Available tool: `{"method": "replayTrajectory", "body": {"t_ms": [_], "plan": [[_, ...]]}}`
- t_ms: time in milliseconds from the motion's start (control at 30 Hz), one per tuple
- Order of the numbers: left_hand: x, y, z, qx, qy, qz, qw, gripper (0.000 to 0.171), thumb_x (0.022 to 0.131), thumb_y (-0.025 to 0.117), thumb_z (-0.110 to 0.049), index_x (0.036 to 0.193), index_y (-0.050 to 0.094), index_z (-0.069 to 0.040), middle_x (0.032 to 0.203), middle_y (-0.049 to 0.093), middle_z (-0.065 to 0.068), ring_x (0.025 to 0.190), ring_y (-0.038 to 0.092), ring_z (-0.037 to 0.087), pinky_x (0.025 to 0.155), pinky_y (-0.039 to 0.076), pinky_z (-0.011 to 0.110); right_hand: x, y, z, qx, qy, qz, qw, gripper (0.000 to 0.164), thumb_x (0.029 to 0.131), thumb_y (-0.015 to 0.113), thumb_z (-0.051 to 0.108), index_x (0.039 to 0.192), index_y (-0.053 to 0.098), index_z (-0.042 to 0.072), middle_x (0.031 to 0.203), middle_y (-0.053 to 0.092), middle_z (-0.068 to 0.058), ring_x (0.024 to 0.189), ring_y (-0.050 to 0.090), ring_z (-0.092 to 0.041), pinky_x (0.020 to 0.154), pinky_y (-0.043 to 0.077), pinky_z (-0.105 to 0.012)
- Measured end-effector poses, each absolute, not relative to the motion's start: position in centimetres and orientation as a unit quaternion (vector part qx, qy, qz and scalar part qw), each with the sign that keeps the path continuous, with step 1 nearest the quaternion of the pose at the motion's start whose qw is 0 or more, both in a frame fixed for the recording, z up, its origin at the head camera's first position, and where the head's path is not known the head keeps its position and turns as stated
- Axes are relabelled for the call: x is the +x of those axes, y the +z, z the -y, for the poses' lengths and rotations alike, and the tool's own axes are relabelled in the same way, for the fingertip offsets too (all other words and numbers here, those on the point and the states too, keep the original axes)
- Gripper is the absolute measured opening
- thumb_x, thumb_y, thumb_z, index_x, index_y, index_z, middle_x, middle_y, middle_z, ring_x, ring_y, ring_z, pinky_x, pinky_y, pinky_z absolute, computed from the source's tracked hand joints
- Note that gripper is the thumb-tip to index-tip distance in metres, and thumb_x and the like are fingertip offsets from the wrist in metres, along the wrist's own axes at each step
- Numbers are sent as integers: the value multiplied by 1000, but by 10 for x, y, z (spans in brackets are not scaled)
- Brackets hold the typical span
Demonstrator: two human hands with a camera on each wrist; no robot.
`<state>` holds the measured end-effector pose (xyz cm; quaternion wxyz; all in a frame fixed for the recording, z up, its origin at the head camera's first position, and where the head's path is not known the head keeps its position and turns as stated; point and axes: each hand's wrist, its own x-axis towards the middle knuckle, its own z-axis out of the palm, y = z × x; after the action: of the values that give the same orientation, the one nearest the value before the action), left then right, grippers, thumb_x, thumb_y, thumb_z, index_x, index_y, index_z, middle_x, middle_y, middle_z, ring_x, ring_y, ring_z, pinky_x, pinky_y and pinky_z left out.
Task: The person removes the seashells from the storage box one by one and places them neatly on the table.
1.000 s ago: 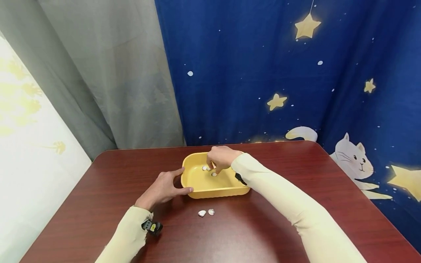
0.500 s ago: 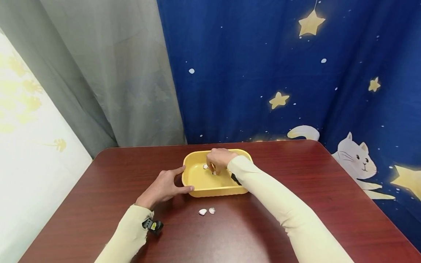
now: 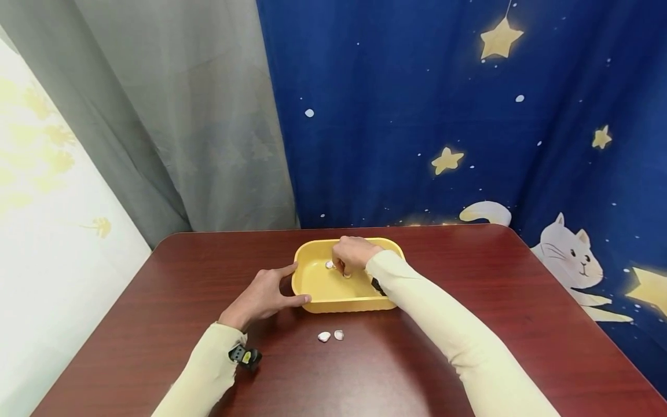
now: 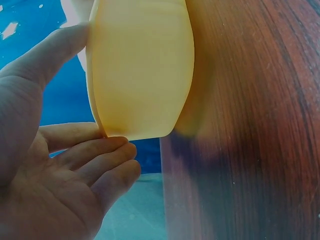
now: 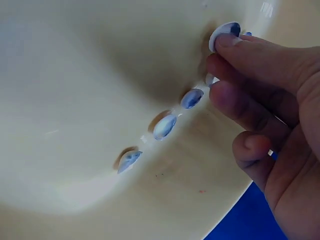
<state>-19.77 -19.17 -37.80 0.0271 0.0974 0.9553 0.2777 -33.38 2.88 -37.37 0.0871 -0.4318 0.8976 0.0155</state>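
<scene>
While the left hand (image 3: 264, 295) spans the left end of the yellow tray (image 3: 344, 305), thumb and forefinger wide apart, the right hand (image 3: 356, 253) is down inside it, thumb and fingertips pinching a small white shell (image 5: 227, 28). Held shell is beyond the upper end of a row of shells (image 5: 165, 127) in the right-wrist view, roughly in line; their long axes run along the row. Contact with tray floor: cannot tell. Two loose shells (image 3: 324, 336) lie outside, before the near wall on the table (image 3: 438, 359); left thumb is nearer them.
</scene>
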Motion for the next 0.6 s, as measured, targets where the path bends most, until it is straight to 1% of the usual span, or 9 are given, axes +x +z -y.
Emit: {"method": "replayTrajectory", "body": {"t_ms": [100, 333, 467, 600], "plan": [[-198, -377, 191, 102, 274, -956, 22, 93, 79, 80, -56, 148, 48, -2, 146, 57, 17, 133, 56, 31, 111, 46, 51, -333, -370, -31, -426, 8, -901, 85, 22, 75, 81, 1, 66, 74, 20, 69, 63, 12, 67, 51, -7, 58, 43, -20], [-198, -377, 191, 106, 265, -958, 19, 94, 79, 78, -58, 148, 47, -1, 145, 57, 19, 131, 57, 32, 109, 47, 52, -326, -353, -33, -432, 7, -898, 83, 17, 78, 79, 2, 74, 80, 19, 78, 73, 9, 71, 59, -9, 64, 50, -23], [-198, -378, 191, 106, 269, -957, 20, 94, 79, 78, -58, 148, 48, -1, 146, 57, 18, 133, 56, 33, 109, 46, 52, -323, -344, -36, -437, -4, -896, 71, 14, 80, 79, 6, 76, 80, 18, 76, 72, 9, 70, 60, -8, 65, 51, -24], [-197, -380, 191, 101, 272, -957, 23, 94, 79, 79, -57, 149, 47, -3, 147, 56, 17, 133, 55, 32, 110, 46, 51, -316, -338, -42, -443, -21, -893, 68, 12, 82, 77, 8, 76, 80, 18, 73, 70, 10, 68, 57, -7, 64, 49, -22]]}}
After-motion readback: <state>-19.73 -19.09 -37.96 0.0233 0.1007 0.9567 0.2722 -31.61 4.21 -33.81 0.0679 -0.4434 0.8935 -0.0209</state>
